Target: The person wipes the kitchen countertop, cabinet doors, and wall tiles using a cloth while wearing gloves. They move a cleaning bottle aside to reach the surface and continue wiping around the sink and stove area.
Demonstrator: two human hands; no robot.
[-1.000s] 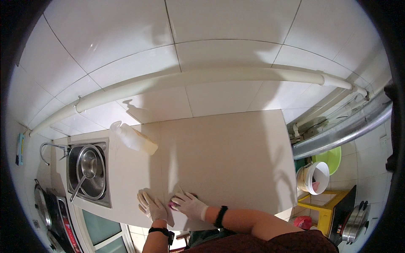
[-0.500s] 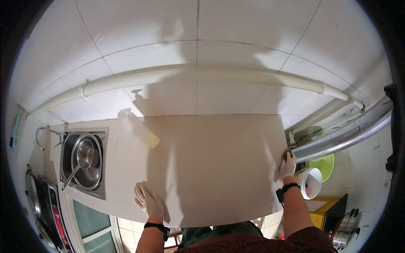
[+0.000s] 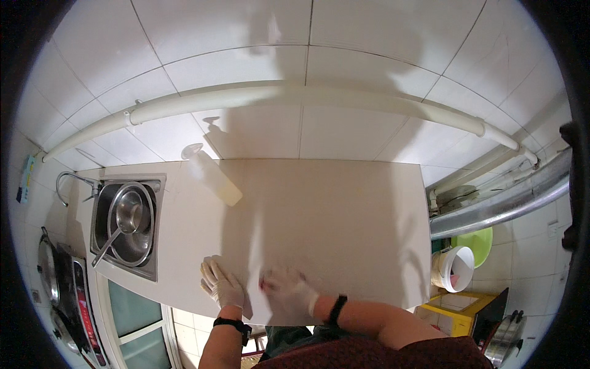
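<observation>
My left hand (image 3: 222,284), in a pale thin glove, lies flat on the light countertop (image 3: 344,227) near its front edge, fingers stretched out. To its right is my right hand (image 3: 295,294), gloved too and smeared by motion. A small dark red thing (image 3: 263,283), perhaps a scrubbing pad, shows at its fingertips, pressed to the counter; most of it is covered by the fingers. Beyond my hands, towards the wall, a translucent spray bottle (image 3: 212,175) with some yellowish liquid stands on the counter, looking tilted through the lens.
At the left, a steel sink (image 3: 161,190) holds a long-handled pan (image 3: 128,209) and a metal bowl. A black-and-red cooktop (image 3: 86,307) stands lower left. Right of the counter are a silver duct (image 3: 510,209), a green basin (image 3: 479,241), a white bucket (image 3: 462,264) and a yellow stand (image 3: 470,310).
My right hand has swept from the counter's right edge to the front middle, beside my left hand, bringing the red thing along. My left hand stays flat. The view has shifted slightly.
</observation>
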